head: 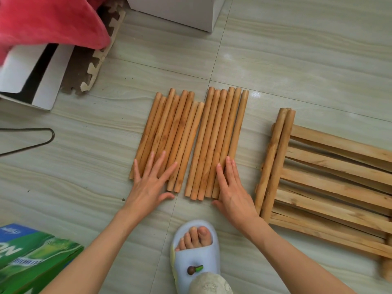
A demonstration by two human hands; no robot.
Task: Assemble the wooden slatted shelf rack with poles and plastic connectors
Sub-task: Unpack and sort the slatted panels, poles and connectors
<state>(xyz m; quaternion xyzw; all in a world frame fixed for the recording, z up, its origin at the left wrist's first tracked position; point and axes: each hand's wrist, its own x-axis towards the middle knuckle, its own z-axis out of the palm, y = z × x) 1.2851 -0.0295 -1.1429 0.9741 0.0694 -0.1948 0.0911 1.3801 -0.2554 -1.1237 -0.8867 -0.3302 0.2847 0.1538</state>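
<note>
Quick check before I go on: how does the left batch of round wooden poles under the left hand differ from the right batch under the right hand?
The left batch of round wooden poles has ragged, uneven far ends; the right batch of round wooden poles lines up more evenly. The left hand lies on its batch with fingers spread; the right hand keeps its fingers together. Both batches lie flat, side by side, on the tiled floor, under open hands.

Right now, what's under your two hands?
The near ends of the wooden poles lie under the flat fingers of the left hand and right hand. The pole ends beneath the palms are hidden.
</note>
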